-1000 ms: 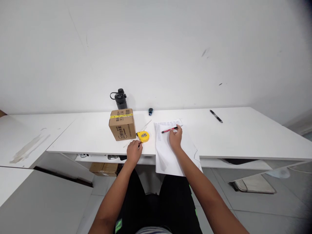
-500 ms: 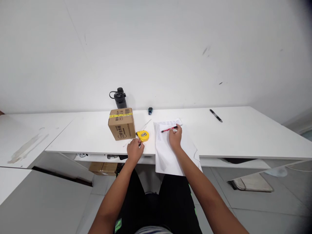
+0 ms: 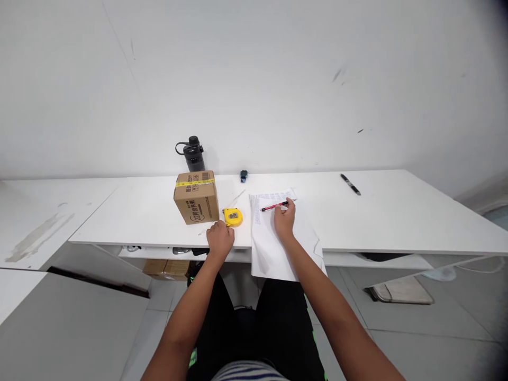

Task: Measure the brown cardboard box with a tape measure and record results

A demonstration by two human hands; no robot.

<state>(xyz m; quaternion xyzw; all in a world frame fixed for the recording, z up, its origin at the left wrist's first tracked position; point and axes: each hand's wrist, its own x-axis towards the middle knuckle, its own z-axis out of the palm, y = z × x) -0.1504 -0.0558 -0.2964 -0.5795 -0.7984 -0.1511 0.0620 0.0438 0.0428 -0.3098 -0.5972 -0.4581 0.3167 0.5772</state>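
Observation:
My left hand (image 3: 220, 238) rests curled at the front edge of the white desk (image 3: 397, 217), just in front of a yellow tape measure (image 3: 232, 216). Its fingers are closed; what they pinch, if anything, is hidden. Left of the tape measure stands a small cardboard box (image 3: 196, 198) with a yellow strip across its top. My right hand (image 3: 284, 219) holds a red pen (image 3: 273, 206) with its tip on white printed sheets (image 3: 273, 248) that hang over the desk edge.
A black bottle (image 3: 193, 153) stands by the wall behind the box, with a small blue object (image 3: 243, 175) to its right. A black pen (image 3: 351, 184) lies far right. Brown boxes (image 3: 166, 269) sit below the desk. Another white desk (image 3: 35, 222) adjoins on the left.
My left hand has drawn back a little from the tape measure toward the desk edge. The right hand with the pen has hardly moved. The camera has tilted slightly.

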